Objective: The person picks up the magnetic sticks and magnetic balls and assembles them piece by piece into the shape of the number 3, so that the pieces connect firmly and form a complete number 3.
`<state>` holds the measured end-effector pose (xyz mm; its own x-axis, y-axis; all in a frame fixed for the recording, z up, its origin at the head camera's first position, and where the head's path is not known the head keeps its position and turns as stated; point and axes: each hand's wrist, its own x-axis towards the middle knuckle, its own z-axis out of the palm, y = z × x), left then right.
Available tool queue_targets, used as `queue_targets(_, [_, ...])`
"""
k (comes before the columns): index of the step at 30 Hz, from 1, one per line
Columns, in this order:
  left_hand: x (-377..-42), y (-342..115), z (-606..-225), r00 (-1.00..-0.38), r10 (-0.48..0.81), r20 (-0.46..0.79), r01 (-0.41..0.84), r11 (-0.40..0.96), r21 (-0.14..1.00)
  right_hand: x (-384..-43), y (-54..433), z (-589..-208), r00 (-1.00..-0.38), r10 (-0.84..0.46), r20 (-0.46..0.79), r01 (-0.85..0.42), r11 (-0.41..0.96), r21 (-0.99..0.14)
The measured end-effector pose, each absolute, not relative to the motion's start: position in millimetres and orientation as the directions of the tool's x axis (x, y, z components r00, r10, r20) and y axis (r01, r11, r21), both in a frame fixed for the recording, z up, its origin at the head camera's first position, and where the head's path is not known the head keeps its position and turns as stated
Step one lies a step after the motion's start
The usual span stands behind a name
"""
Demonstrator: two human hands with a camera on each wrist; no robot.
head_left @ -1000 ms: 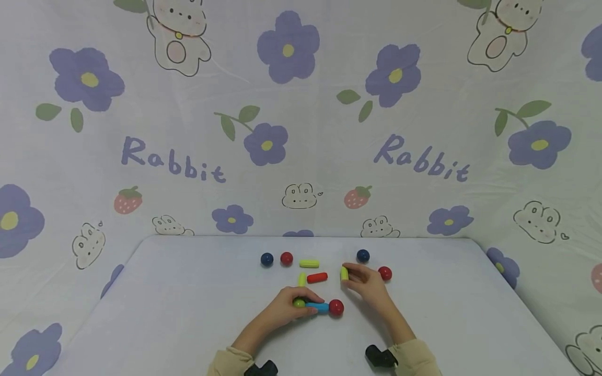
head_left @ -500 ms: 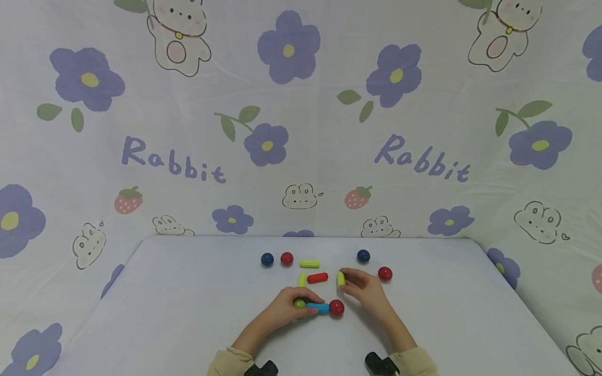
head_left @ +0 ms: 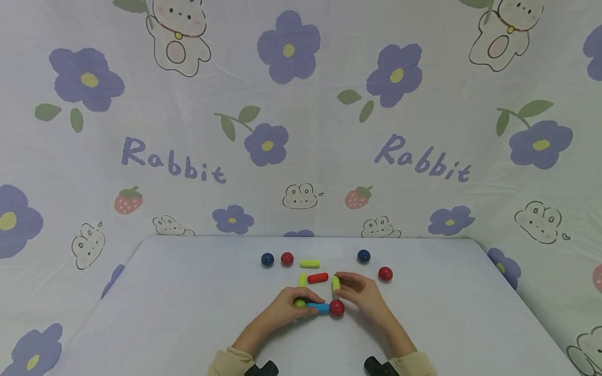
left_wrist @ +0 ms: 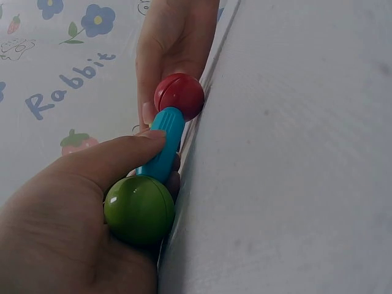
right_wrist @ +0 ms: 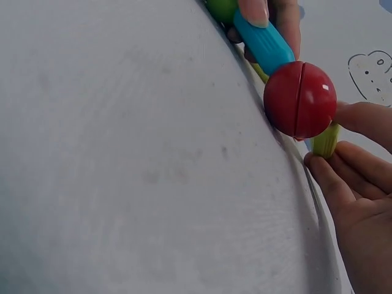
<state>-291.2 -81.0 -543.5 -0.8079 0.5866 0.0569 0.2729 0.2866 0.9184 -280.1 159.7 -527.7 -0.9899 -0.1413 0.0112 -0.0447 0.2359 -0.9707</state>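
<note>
My left hand grips a blue rod between thumb and fingers. A green ball sits at the rod's near end in the left wrist view, and a red ball at its far end. A yellow-green rod points away from the green ball's side, partly behind the left hand. My right hand pinches another yellow-green rod, whose lower end is right at the red ball. In the right wrist view, the red ball covers part of that pinched rod.
Beyond the hands lie a red rod and a yellow-green rod. Back left are a dark blue ball and a red ball. Another dark blue ball and red ball lie back right on the white table.
My right hand has moved left and nearer, bringing its yellow-green rod up to the red ball. The left hand and the blue rod have stayed in place.
</note>
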Motion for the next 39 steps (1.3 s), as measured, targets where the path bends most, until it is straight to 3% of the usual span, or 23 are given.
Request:
queue_targets(16, [-289.7, -80.6, -543.9, -0.806, 0.587, 0.074, 0.291, 0.285, 0.913, -273.7, 160.7, -527.4, -0.977, -0.214, 0.023, -0.069, 0.210, -0.975])
queue_targets(39, [-288.0, -79.5, -541.1, -0.807, 0.588, 0.057, 0.278, 0.293, 0.915, -272.3, 162.9, -531.5, -0.976, -0.217, 0.035, -0.069, 0.151, -0.986])
